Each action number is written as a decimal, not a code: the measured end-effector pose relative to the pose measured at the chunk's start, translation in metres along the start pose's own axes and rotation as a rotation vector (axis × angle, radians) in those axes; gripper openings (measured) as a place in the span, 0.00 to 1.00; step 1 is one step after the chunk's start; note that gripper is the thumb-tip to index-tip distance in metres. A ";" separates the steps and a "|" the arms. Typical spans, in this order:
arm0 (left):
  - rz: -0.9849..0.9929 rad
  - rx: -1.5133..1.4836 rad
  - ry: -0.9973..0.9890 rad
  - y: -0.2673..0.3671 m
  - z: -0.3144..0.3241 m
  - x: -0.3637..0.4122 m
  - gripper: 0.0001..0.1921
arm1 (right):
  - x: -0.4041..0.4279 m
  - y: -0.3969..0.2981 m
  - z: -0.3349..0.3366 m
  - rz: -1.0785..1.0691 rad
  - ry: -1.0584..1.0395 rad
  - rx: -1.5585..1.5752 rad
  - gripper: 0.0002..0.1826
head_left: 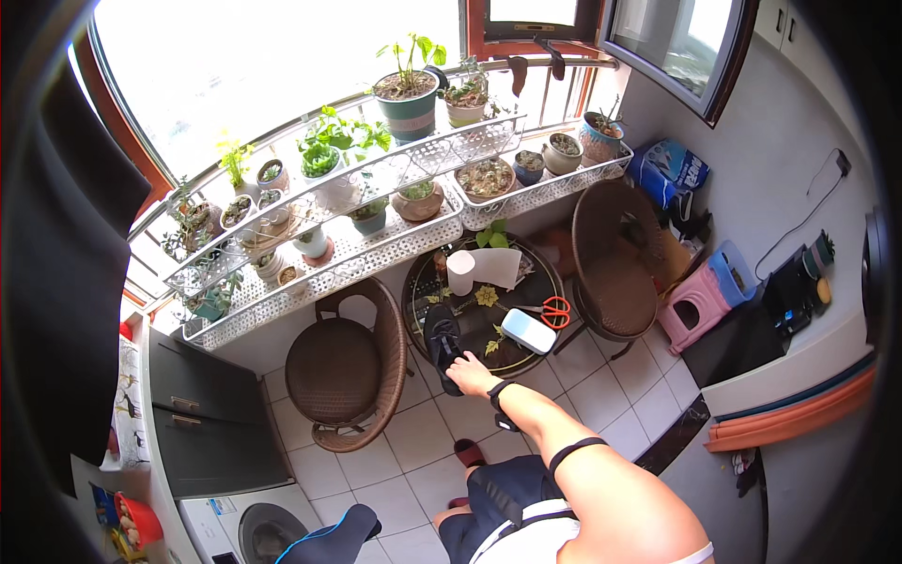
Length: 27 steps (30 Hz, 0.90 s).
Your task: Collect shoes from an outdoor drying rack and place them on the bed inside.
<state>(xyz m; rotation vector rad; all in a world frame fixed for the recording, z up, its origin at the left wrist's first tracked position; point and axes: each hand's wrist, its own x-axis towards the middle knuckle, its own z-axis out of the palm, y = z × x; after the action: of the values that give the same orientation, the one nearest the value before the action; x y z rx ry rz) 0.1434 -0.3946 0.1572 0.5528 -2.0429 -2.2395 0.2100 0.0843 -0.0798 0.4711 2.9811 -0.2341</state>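
Note:
My right hand (pixel 468 374) reaches in from the lower right, its fingers closed on the heel end of a black shoe (pixel 442 338). The shoe lies at the near left edge of a round dark glass table (pixel 416 282), its heel jutting past the rim. My left hand is out of view. To the right of the shoe lie a white and pale-blue box (pixel 528 331) and scissors with red-orange handles (pixel 557 312). Behind them a white paper roll (pixel 461 271) stands beside a white sheet (pixel 497 268) and a green-leafed plant (pixel 492 236).
Brown woven chairs flank the table, one at left (pixel 335 363) and one at right (pixel 613 268). White metal racks (pixel 394 233) with many potted plants run below the window. A washing machine (pixel 246 529) stands lower left; a pink plastic stool (pixel 697 310) is at right.

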 end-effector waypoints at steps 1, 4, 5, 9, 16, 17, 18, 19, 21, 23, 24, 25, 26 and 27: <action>0.003 -0.002 0.009 0.006 0.012 -0.018 0.18 | -0.003 0.002 -0.008 -0.003 0.049 0.112 0.13; -0.152 -0.236 0.104 -0.001 0.015 -0.062 0.25 | -0.032 0.008 -0.057 -0.066 0.055 0.396 0.22; -0.154 -0.240 0.104 -0.008 0.019 -0.070 0.25 | -0.050 0.017 -0.070 -0.066 0.055 0.392 0.22; -0.127 -0.266 -0.009 -0.038 0.032 -0.121 0.27 | -0.133 0.035 -0.131 -0.307 0.042 0.588 0.24; -0.226 -0.477 -0.424 -0.069 0.096 -0.233 0.27 | -0.281 0.101 -0.240 -0.480 0.098 0.283 0.23; -0.253 -0.473 -0.483 -0.073 0.105 -0.243 0.27 | -0.293 0.112 -0.250 -0.457 0.085 0.263 0.24; -0.272 -0.474 -0.561 -0.072 0.117 -0.254 0.28 | -0.305 0.121 -0.256 -0.449 0.098 0.216 0.24; -0.293 -0.474 -0.642 -0.069 0.131 -0.267 0.29 | -0.316 0.128 -0.263 -0.445 0.099 0.213 0.24; -0.375 -0.587 -0.829 -0.061 0.163 -0.293 0.31 | -0.337 0.143 -0.276 -0.454 0.135 0.059 0.18; -0.402 -0.680 -0.922 -0.062 0.194 -0.313 0.31 | -0.355 0.160 -0.281 -0.466 0.177 0.027 0.16; -0.557 -0.680 -1.057 -0.053 0.215 -0.330 0.31 | -0.361 0.170 -0.282 -0.477 0.214 0.002 0.14; -0.711 -0.673 -1.189 -0.045 0.239 -0.346 0.32 | -0.365 0.179 -0.284 -0.483 0.223 -0.002 0.14; -0.815 -0.674 -1.274 -0.040 0.263 -0.362 0.32 | -0.369 0.188 -0.288 -0.499 0.253 -0.023 0.13; -1.036 -0.726 -1.284 -0.036 0.287 -0.380 0.30 | -0.373 0.197 -0.290 -0.511 0.282 -0.044 0.12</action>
<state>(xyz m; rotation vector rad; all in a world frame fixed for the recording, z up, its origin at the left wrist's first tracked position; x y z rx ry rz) 0.4187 -0.0106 0.2221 -0.0299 -0.6746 -4.4331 0.5994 0.2079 0.2294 -0.3004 3.3205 -0.1519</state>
